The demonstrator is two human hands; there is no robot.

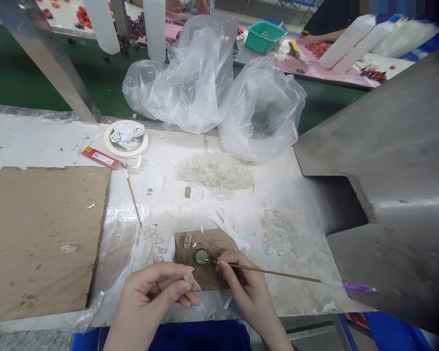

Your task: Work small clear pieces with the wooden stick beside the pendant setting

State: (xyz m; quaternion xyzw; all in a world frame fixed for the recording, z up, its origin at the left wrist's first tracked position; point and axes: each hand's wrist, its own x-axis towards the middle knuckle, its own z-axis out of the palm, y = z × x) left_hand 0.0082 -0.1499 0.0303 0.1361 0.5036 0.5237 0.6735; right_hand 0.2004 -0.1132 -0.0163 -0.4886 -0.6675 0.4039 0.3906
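My left hand (157, 287) pinches a small clear plastic piece (189, 278) between thumb and fingers, just left of a brown cardboard scrap (219, 240). On that scrap sits a small round metal cap (202, 256) beside another clear piece (187, 241). My right hand (247, 287) grips a thin wooden brush (278, 274) with a purple end; its tip points at the round cap.
A heap of clear pieces (215, 171) and a smaller patch (278, 233) lie on the white table. Crumpled plastic bags (212, 83), a tape roll (126, 138), a red packet (100, 157), a second brush (132, 194), a large cardboard sheet (40, 234), a metal chute (388, 170) at right.
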